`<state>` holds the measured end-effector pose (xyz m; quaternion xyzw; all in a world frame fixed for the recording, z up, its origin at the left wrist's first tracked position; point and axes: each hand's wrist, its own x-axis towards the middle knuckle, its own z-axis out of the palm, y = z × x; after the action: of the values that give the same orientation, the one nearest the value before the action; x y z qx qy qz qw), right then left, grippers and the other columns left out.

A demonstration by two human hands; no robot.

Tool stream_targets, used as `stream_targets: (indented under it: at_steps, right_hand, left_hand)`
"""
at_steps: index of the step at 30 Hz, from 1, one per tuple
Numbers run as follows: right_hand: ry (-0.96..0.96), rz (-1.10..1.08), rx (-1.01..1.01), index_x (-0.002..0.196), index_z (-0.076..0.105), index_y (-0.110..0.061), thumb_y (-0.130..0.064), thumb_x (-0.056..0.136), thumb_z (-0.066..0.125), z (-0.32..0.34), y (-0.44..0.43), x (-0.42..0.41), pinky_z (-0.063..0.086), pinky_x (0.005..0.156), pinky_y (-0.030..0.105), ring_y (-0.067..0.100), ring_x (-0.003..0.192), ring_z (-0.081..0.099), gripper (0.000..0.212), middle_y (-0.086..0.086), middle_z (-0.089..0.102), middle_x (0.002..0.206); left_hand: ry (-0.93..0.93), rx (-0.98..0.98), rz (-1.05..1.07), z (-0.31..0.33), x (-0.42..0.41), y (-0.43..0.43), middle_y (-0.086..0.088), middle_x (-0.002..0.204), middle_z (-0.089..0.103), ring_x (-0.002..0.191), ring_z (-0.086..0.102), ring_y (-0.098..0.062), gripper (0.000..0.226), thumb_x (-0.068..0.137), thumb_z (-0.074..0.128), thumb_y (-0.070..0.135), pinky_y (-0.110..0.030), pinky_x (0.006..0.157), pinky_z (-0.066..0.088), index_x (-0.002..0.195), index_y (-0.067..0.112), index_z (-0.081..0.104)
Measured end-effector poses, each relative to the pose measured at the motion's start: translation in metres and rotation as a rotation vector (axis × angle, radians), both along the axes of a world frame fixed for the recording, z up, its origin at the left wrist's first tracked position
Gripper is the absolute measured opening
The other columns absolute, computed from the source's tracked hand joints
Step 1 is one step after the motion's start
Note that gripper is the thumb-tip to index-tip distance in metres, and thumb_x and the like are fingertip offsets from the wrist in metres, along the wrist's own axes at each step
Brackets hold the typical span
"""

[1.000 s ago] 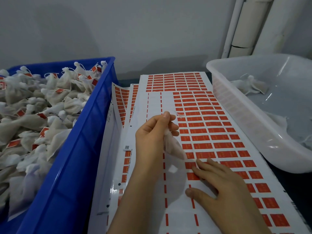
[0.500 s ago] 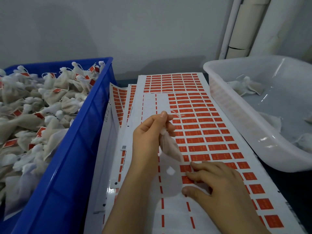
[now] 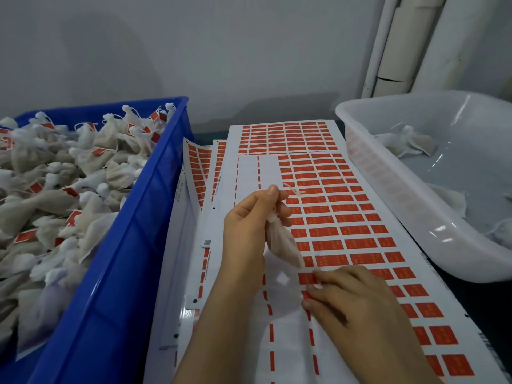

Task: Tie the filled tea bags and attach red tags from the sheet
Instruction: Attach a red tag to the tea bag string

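Note:
A long white sheet of red tags (image 3: pixel 340 217) lies down the middle of the table, its left columns stripped bare. My left hand (image 3: pixel 249 223) hangs above it and pinches the neck of a filled white tea bag (image 3: pixel 282 242), whose loose string (image 3: pixel 293 188) sticks out past my fingertips. My right hand (image 3: pixel 349 297) rests on the sheet just below the bag, its fingertips on a red tag (image 3: pixel 307 278) at the edge of the stripped area.
A blue crate (image 3: pixel 133 245) on the left is heaped with tied, tagged tea bags (image 3: pixel 55 189). A translucent white tub (image 3: pixel 388 189) on the right holds a few untagged bags (image 3: pixel 410 145). More tag sheets (image 3: pixel 199 167) lie under the top one. A wall and pipes stand behind.
My right hand has slid slightly up the sheet to the red tag under the bag. My left hand still holds the bag at about the same height.

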<state>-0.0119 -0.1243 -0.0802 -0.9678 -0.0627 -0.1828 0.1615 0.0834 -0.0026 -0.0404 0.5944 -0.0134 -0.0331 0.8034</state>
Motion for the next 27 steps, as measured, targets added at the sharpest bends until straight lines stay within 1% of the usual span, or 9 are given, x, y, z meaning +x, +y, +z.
stream_targets:
  at_steps: [9, 14, 16, 17, 18, 21, 23, 25, 27]
  right_hand:
    - [-0.041, 0.002, 0.012, 0.075, 0.075, -0.024, -0.035, 0.067, 0.061, -0.004, 0.000, 0.000, 0.041, 0.076, 0.026, 0.011, 0.076, 0.066, 0.019, -0.010, 0.071, 0.082]
    - [-0.038, -0.014, 0.059, 0.072, 0.073, -0.022, -0.032, 0.064, 0.065, -0.007, 0.000, 0.002, 0.045, 0.075, 0.028, 0.011, 0.073, 0.065, 0.015, -0.007, 0.071, 0.079]
    - [0.005, -0.036, 0.185, 0.072, 0.070, -0.020, -0.028, 0.065, 0.068, -0.005, -0.003, 0.003, 0.044, 0.073, 0.012, 0.001, 0.069, 0.056, 0.010, -0.007, 0.068, 0.079]
    - [0.050, -0.087, 0.280, 0.074, 0.068, -0.021, -0.026, 0.068, 0.070, 0.000, -0.005, 0.003, 0.037, 0.064, -0.001, -0.004, 0.067, 0.051, 0.008, -0.010, 0.064, 0.081]
    - [0.098, -0.142, 0.360, 0.076, 0.064, -0.025, -0.025, 0.074, 0.070, 0.001, -0.007, 0.004, 0.035, 0.057, -0.003, -0.008, 0.068, 0.048, 0.006, -0.015, 0.059, 0.083]
    - [0.146, -0.280, 0.638, 0.072, 0.052, -0.032, -0.033, 0.083, 0.058, 0.002, -0.015, 0.003, 0.039, 0.069, 0.008, -0.004, 0.073, 0.051, 0.012, -0.023, 0.054, 0.080]
    - [0.168, -0.376, 0.844, 0.075, 0.054, -0.034, -0.049, 0.075, 0.050, 0.007, -0.020, 0.002, 0.049, 0.077, 0.028, 0.004, 0.074, 0.057, 0.016, -0.019, 0.058, 0.078]
    - [0.193, -0.428, 1.006, 0.076, 0.058, -0.031, -0.057, 0.067, 0.046, 0.013, -0.026, 0.002, 0.053, 0.073, 0.038, 0.014, 0.067, 0.064, 0.030, -0.007, 0.065, 0.068]
    - [0.203, -0.410, 1.072, 0.068, 0.060, -0.026, -0.060, 0.064, 0.046, 0.022, -0.031, 0.002, 0.054, 0.066, 0.035, 0.014, 0.054, 0.065, 0.037, -0.001, 0.066, 0.061]
  left_hand:
    - [-0.012, 0.024, -0.028, 0.000, -0.001, -0.001, 0.004, 0.073, 0.068, 0.065, 0.066, -0.009, 0.039, 0.068, 0.057, 0.043, -0.022, 0.064, 0.054, 0.090, 0.013, 0.068]
    - [-0.025, 0.056, -0.012, 0.000, -0.001, -0.002, 0.005, 0.075, 0.069, 0.074, 0.067, -0.013, 0.034, 0.072, 0.057, 0.042, -0.031, 0.080, 0.056, 0.091, 0.017, 0.069]
    - [-0.031, 0.064, -0.005, 0.000, -0.001, -0.002, 0.004, 0.076, 0.071, 0.077, 0.068, -0.014, 0.035, 0.068, 0.058, 0.044, -0.034, 0.082, 0.056, 0.090, 0.019, 0.071]
    - [-0.033, 0.065, -0.001, 0.000, -0.001, -0.002, 0.004, 0.078, 0.072, 0.077, 0.069, -0.015, 0.034, 0.067, 0.059, 0.044, -0.034, 0.083, 0.057, 0.089, 0.021, 0.071]
    - [-0.031, 0.062, 0.004, 0.000, 0.000, -0.002, 0.004, 0.080, 0.073, 0.078, 0.070, -0.015, 0.033, 0.066, 0.061, 0.043, -0.034, 0.082, 0.057, 0.088, 0.023, 0.072]
    - [-0.017, 0.042, 0.018, -0.001, 0.001, -0.002, 0.006, 0.088, 0.074, 0.084, 0.071, -0.016, 0.029, 0.064, 0.063, 0.042, -0.033, 0.079, 0.058, 0.087, 0.026, 0.072]
    - [-0.020, 0.032, 0.011, 0.000, 0.000, -0.002, 0.010, 0.090, 0.074, 0.085, 0.071, -0.012, 0.027, 0.063, 0.064, 0.041, -0.030, 0.072, 0.059, 0.085, 0.028, 0.073]
    - [-0.018, 0.013, -0.003, 0.000, 0.000, -0.002, 0.013, 0.088, 0.074, 0.081, 0.071, -0.008, 0.023, 0.064, 0.065, 0.040, -0.026, 0.065, 0.058, 0.082, 0.030, 0.074]
    - [-0.010, 0.004, -0.010, 0.001, -0.001, -0.002, 0.012, 0.084, 0.074, 0.076, 0.071, -0.006, 0.018, 0.064, 0.066, 0.040, -0.025, 0.063, 0.058, 0.078, 0.032, 0.075]
